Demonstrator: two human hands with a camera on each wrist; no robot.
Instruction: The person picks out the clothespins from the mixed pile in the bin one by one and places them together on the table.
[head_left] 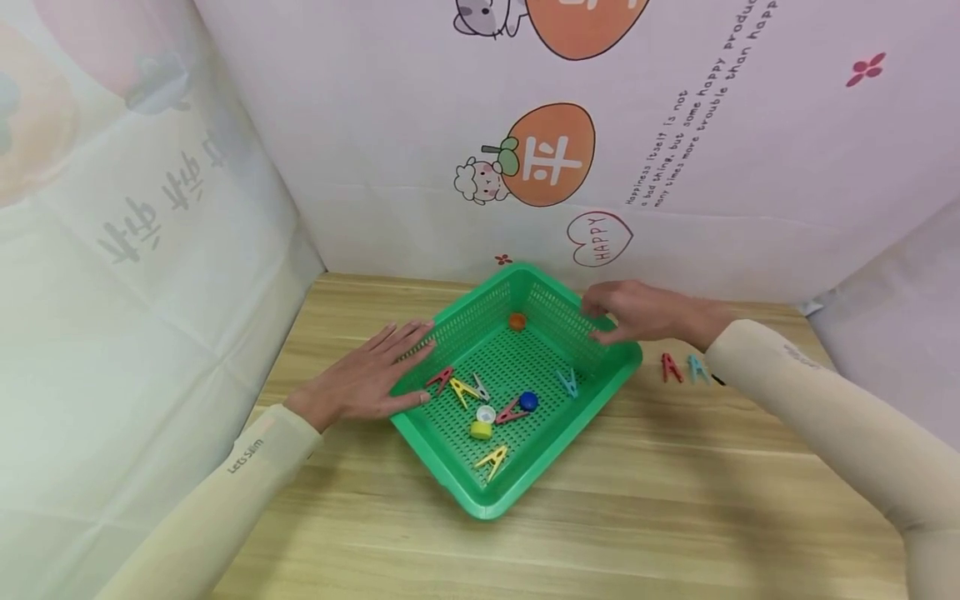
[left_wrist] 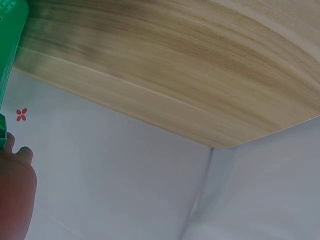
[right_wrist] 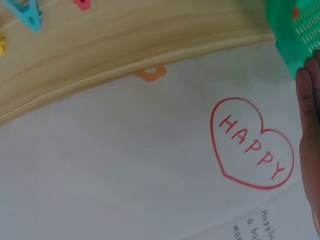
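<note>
A green plastic basket (head_left: 483,508) with perforated walls sits at an angle on the wooden table. My left hand (head_left: 367,375) lies at its left rim, fingers extended and thumb apart. Over the right rim reaches my right hand (head_left: 637,311), thumb separated from the fingers, with nothing seen between them. On the basket floor lie several clothespins, among them a yellow clothespin (head_left: 492,459), a red clothespin (head_left: 440,380) and a blue clothespin (head_left: 567,382). Among them are a blue cap (head_left: 528,401), a white cap (head_left: 486,414) and a yellow cap (head_left: 481,430). An orange cap (head_left: 517,322) rests in the far corner.
Right of the basket, a red clothespin (head_left: 671,367) and a light blue clothespin (head_left: 697,368) lie on the table, near a small dark piece partly hidden by the right sleeve. Printed cloth walls (head_left: 390,150) enclose the table's back and sides.
</note>
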